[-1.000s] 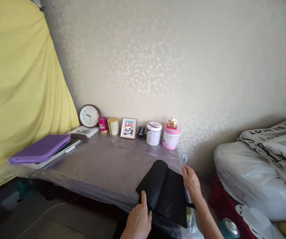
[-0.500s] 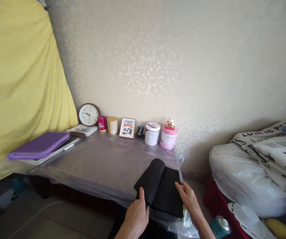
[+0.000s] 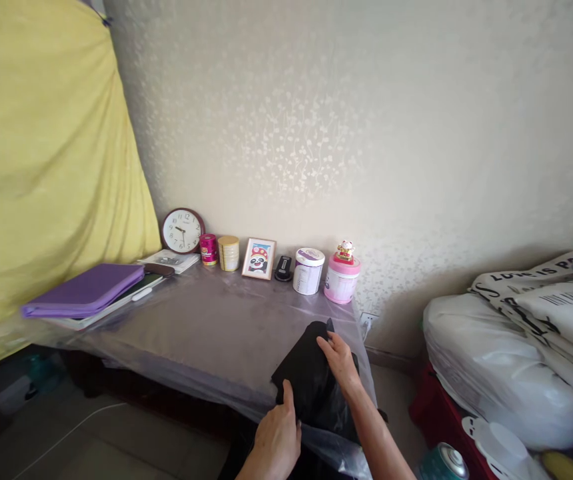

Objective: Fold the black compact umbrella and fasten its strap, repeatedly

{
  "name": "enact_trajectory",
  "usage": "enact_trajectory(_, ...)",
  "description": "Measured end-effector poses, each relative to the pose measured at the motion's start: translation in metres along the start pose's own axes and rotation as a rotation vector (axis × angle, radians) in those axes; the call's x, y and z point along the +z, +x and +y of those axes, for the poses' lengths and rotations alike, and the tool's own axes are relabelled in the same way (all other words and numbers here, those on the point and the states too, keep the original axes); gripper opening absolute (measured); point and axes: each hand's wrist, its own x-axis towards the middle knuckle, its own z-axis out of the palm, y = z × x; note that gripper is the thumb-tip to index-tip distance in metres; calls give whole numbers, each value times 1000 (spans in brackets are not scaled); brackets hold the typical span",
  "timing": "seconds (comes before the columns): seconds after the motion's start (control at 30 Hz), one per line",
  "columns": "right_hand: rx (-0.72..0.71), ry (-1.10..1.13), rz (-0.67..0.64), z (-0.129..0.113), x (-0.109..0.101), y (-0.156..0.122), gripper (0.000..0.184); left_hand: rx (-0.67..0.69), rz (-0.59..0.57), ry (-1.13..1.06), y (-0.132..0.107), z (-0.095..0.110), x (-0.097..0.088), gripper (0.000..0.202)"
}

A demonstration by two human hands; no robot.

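A folded, thin black sheet that looks like a plastic bag (image 3: 304, 370) lies at the near right corner of the table. My left hand (image 3: 274, 437) holds its near left edge, the index finger stretched along the top and the thumb close to the fold. Across the sheet's upper right part reaches my right hand (image 3: 339, 363), its fingertips closed on a raised flap near the far end. My right wrist and forearm hide part of the sheet's right side.
Clear plastic covers the table (image 3: 206, 327). Along the wall stand a clock (image 3: 183, 231), a picture frame (image 3: 259, 259), a white tub (image 3: 308, 272) and a pink tub (image 3: 341, 280). A purple folder (image 3: 84, 290) lies left. A spray can (image 3: 444, 462) and bagged bedding (image 3: 506, 370) are right.
My right hand has moved from the sheet's right edge up and left to its far end, lifting a flap over. My left hand stays at the near edge. The view has shifted slightly.
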Motion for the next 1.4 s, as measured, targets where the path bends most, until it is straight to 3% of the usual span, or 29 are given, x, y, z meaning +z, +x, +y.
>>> enact_trajectory(0.2, 72, 13, -88, 9, 29, 7, 48, -4, -14, 1, 2, -1, -1, 68)
enact_trajectory(0.43, 32, -254, -111, 26, 38, 18, 40, 11, 4, 47, -2, 0, -5, 65)
enact_trajectory(0.73, 47, -75, -292, 26, 39, 16, 37, 86, 223, 145, -17, -15, 1, 53)
enact_trajectory(0.87, -30, -35, -408, 21, 37, 12, 32, 221, 378, 170, -16, -7, -4, 43)
enact_trajectory(1.03, -128, -3, -457, 19, 32, 7, 29, 390, 378, 137, -1, 7, -4, 47)
enact_trajectory(1.17, -251, -56, -501, 15, 22, -8, 27, 338, 358, 138, 12, -6, 11, 57)
enact_trajectory(1.3, -494, -272, -421, 17, 13, -26, 28, 307, 344, 110, 16, -19, 21, 62)
enact_trajectory(1.4, -645, -444, -431, 23, 11, -25, 30, 267, 309, 108, 15, -18, 22, 65)
